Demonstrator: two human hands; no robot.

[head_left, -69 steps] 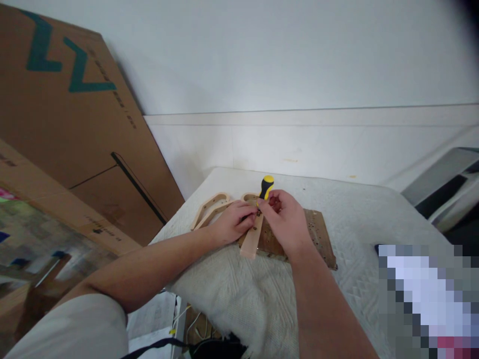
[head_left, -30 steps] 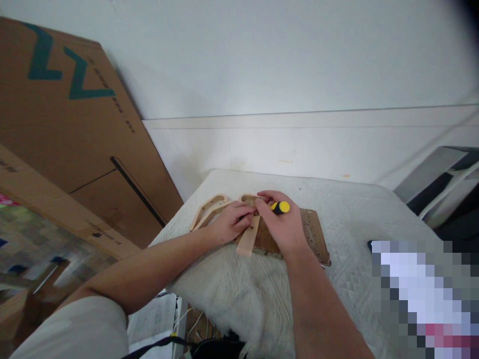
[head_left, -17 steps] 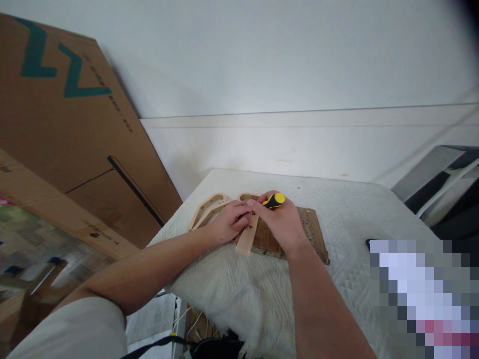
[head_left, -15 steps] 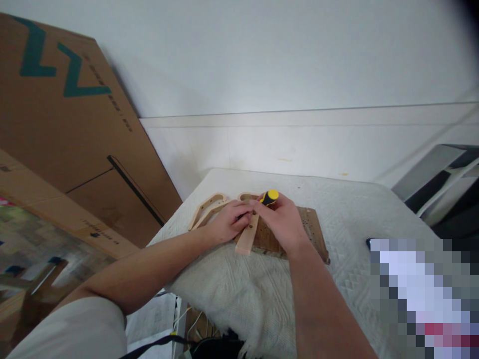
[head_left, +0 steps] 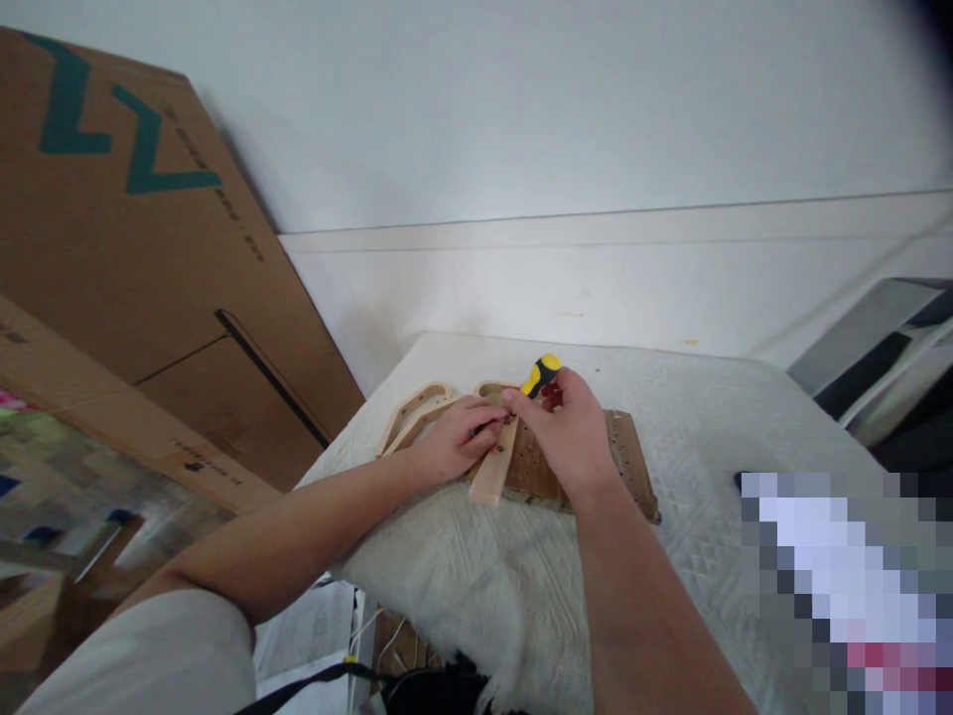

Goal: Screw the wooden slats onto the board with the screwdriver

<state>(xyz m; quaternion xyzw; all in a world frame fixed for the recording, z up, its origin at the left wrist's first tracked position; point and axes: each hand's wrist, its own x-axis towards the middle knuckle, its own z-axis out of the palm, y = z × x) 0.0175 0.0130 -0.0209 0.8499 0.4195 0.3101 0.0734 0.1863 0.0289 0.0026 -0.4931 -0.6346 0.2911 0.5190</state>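
Note:
Between the thumb and fingers of my right hand is a short yellow-and-black screwdriver. Its handle points up and away, and its tip is hidden near the screws. My left hand is closed around the edge of a pale wooden piece with dark screws or holes in it, steadying it from the left. That piece lies across a brown wooden board dotted with small holes. Behind my left hand rest bent pale wooden frames.
A white textured cloth covers the table. A large cardboard box stands to the left, and a white wall rises behind. At the right edge is a grey-and-black object. Papers and cables are below the table's front.
The screwdriver handle has shifted slightly up and right. My right fingers have moved around it, with the fingertips now showing. My left hand and the wooden piece stay in place.

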